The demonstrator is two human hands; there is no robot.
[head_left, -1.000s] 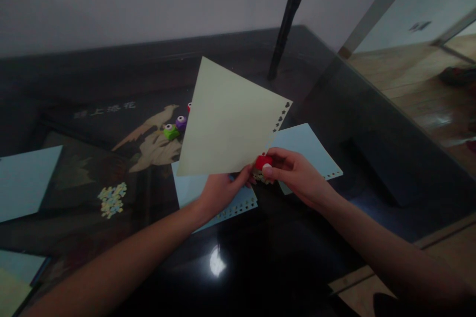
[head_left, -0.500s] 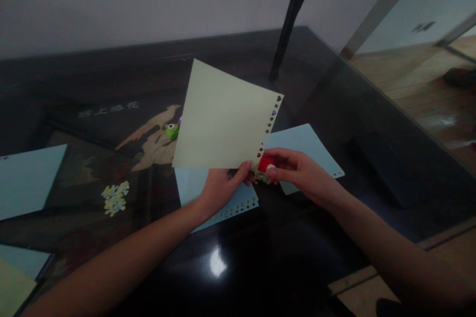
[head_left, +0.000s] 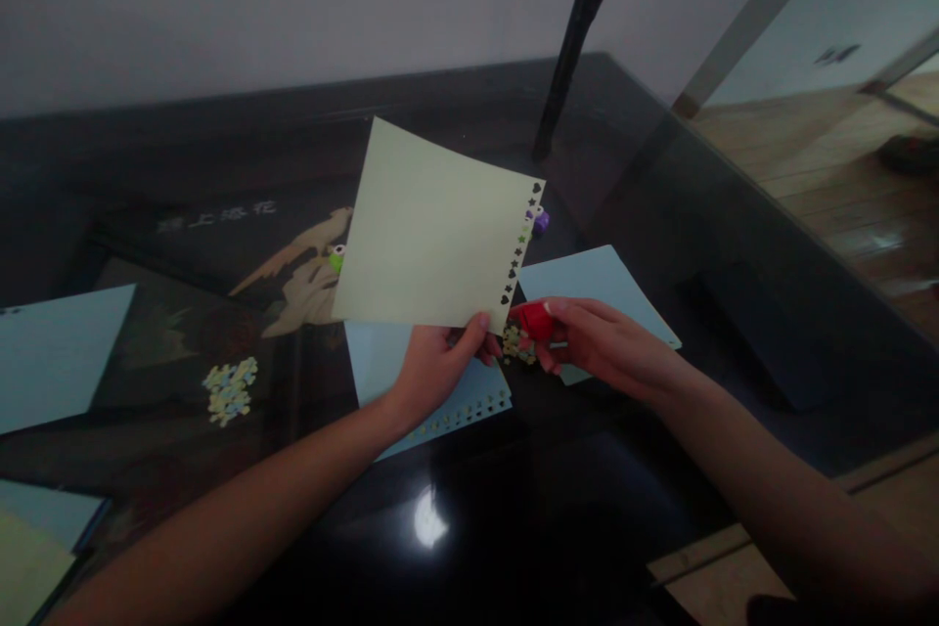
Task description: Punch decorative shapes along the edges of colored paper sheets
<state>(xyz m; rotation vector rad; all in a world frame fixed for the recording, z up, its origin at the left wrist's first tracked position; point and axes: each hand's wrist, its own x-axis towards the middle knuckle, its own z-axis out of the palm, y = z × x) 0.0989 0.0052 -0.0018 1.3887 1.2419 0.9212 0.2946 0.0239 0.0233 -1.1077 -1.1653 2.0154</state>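
My left hand (head_left: 438, 362) pinches the lower edge of a pale yellow sheet of paper (head_left: 432, 230) and holds it up above the dark glass table (head_left: 514, 509). A row of small shaped holes runs down the sheet's right edge. My right hand (head_left: 594, 337) grips a small red paper punch (head_left: 539, 321) just right of the sheet's lower corner. Tiny paper cut-outs (head_left: 517, 344) lie on the table between my hands.
Light blue sheets lie under my hands (head_left: 429, 381), to the right (head_left: 598, 279) and at far left (head_left: 55, 352). A green punch (head_left: 336, 259) and a purple punch (head_left: 541, 220) peek past the sheet. A heap of cut-outs (head_left: 230, 389) lies left. A black post (head_left: 568, 59) stands behind.
The yellow sheet has turned and shifted left, its punched edge now more upright. My right hand with the red punch has moved slightly right, away from the sheet's corner.
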